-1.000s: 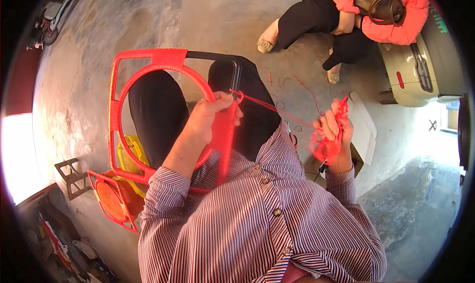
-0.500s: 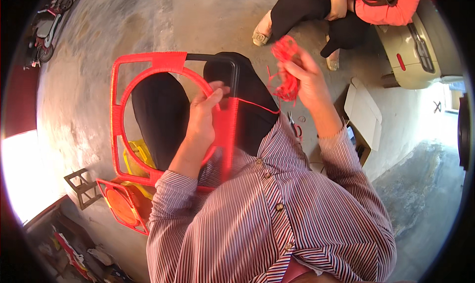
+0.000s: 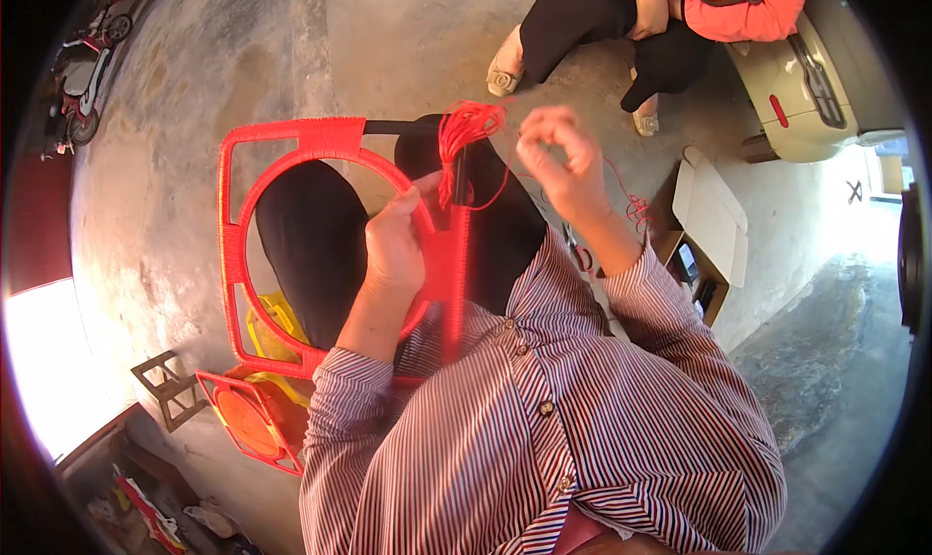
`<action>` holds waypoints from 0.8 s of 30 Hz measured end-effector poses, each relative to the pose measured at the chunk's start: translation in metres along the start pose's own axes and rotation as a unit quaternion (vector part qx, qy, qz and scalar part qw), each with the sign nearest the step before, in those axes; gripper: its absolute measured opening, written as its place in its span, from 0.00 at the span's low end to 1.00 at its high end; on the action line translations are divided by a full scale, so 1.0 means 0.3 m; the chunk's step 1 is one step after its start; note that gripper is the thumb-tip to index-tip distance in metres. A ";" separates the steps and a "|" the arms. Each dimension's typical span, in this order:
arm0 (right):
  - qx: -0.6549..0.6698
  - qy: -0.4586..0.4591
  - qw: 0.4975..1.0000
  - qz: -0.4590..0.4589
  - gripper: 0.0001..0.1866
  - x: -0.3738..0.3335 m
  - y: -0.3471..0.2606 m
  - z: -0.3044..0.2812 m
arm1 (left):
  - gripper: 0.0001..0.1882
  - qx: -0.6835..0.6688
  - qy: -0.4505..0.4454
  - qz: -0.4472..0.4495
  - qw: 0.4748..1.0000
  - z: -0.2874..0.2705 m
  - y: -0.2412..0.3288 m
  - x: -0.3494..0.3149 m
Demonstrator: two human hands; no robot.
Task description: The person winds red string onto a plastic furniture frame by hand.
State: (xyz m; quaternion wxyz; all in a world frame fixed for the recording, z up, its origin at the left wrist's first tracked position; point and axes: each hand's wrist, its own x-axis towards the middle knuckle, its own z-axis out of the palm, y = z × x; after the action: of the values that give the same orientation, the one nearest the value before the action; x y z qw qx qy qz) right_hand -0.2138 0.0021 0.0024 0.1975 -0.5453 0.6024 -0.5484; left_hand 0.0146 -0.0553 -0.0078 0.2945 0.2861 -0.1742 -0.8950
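Red frame (image 3: 291, 167) upright on lap, long axis vertical; left hand (image 3: 393, 249) grip closed on it; right hand (image 3: 558, 157) pinching red cord (image 3: 471, 128).

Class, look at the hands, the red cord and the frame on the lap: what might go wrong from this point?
1. The loose red cord trails from the right hand toward the lap; it may tangle or snag.
2. The cord bundle sits bunched at the frame's bar; strands might knot when pulled.
3. Only the left hand steadies the red frame, so a hard pull might shift it.

Both hands (image 3: 476, 220) raised, fingers curled
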 end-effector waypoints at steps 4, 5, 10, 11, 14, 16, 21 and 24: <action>-0.145 -0.085 0.984 -0.062 0.12 -0.055 -0.010 0.078 | 0.30 0.039 -0.020 -0.032 0.999 0.029 0.001 0.007; -0.096 -0.079 0.991 -0.044 0.11 -0.063 0.007 0.110 | 0.30 0.024 -0.006 -0.045 0.999 0.028 -0.001 0.005; 0.022 -0.120 0.990 0.071 0.10 -0.060 0.034 0.115 | 0.21 0.013 0.045 -0.016 0.999 0.020 -0.028 0.003; 0.050 -0.097 0.989 0.095 0.10 -0.058 0.026 0.091 | 0.16 0.060 0.037 -0.023 0.997 -0.001 -0.030 0.008; 0.253 -0.046 0.964 0.069 0.07 -0.072 0.012 -0.021 | 0.09 0.094 0.063 -0.049 0.992 0.041 -0.023 0.004; 0.377 -0.065 0.922 0.061 0.06 -0.078 -0.038 -0.072 | 0.09 0.134 0.043 -0.111 0.984 0.048 -0.008 -0.001; 0.583 -0.182 0.786 0.095 0.11 -0.159 -0.174 -0.206 | 0.11 0.157 0.073 -0.093 0.981 0.034 -0.011 0.004; 0.525 -0.171 0.817 0.168 0.11 -0.265 -0.256 -0.245 | 0.13 0.154 0.094 -0.082 0.980 0.053 -0.006 0.007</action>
State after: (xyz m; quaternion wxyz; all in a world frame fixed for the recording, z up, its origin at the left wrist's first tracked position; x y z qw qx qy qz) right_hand -0.2153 0.1193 0.0645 0.6428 -0.3339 0.2620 -0.6378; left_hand 0.0026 -0.0530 0.0028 0.1877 0.4238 -0.2580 -0.8477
